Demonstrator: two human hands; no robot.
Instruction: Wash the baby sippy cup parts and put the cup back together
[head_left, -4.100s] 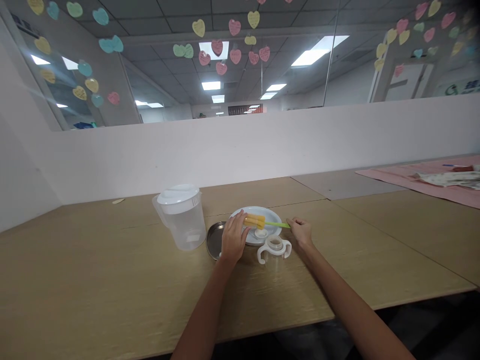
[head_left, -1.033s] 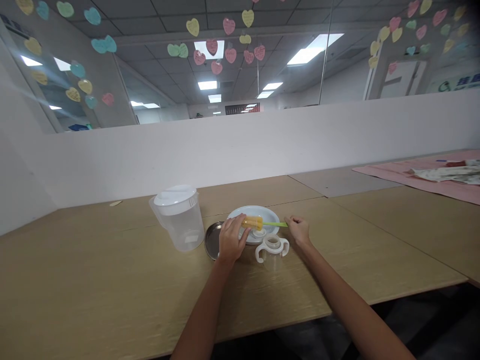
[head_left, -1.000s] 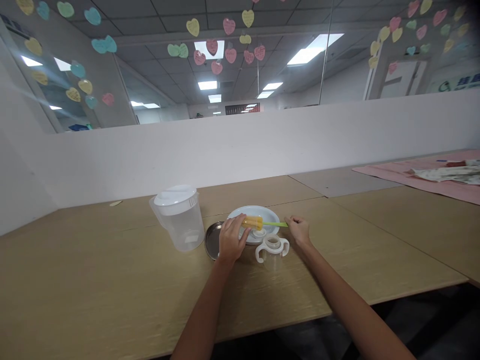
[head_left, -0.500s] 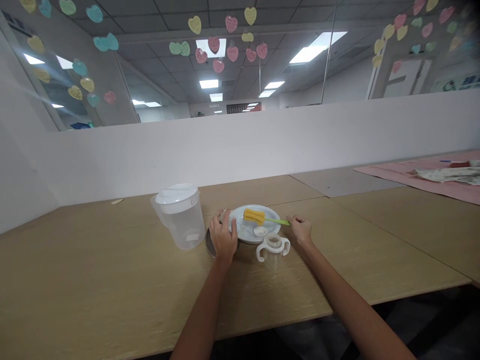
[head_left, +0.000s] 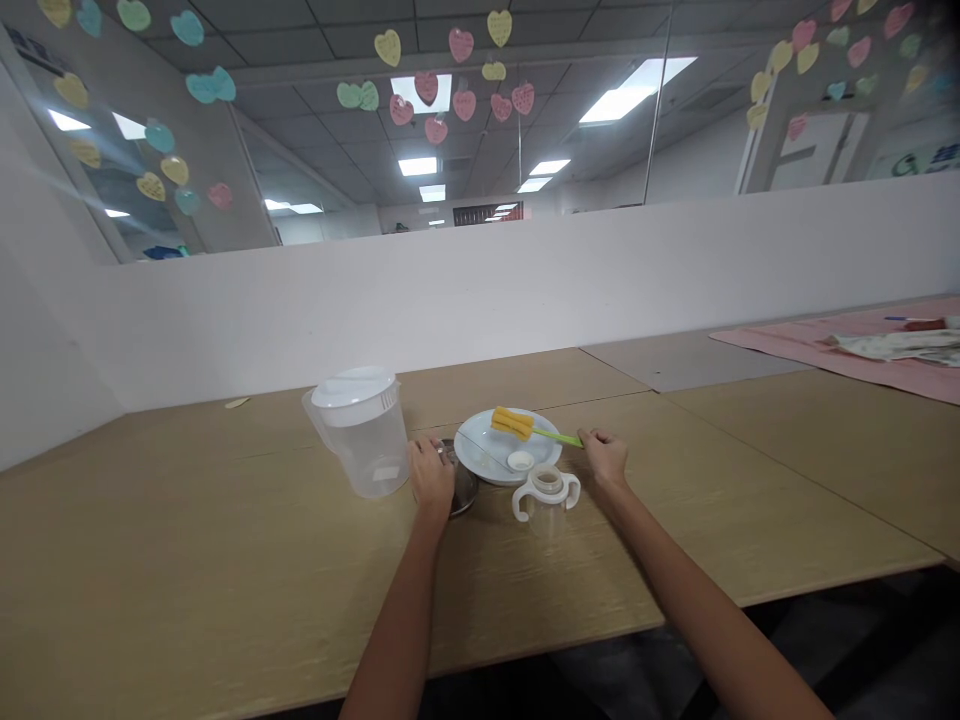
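My right hand [head_left: 606,458] grips the green handle of a bottle brush [head_left: 514,424] whose yellow sponge head hovers over a white plate [head_left: 487,459]. A small white cap [head_left: 520,461] lies on that plate. My left hand [head_left: 432,477] rests on a round metal dish [head_left: 463,487] just left of the plate, between the plate and a clear plastic pitcher [head_left: 361,431] with a white lid. A clear baby bottle [head_left: 547,494] with two white handles stands in front of the plate, between my hands.
A white partition wall [head_left: 480,290] runs behind the wooden desk [head_left: 225,560]. At the far right lies a pink mat [head_left: 840,350] with cloth and pens on it. A small wooden stick [head_left: 236,403] lies near the wall at the left.
My left hand has left the sponge head and plate and slid left onto the metal dish. The brush head has lifted and swung toward the plate's far edge.
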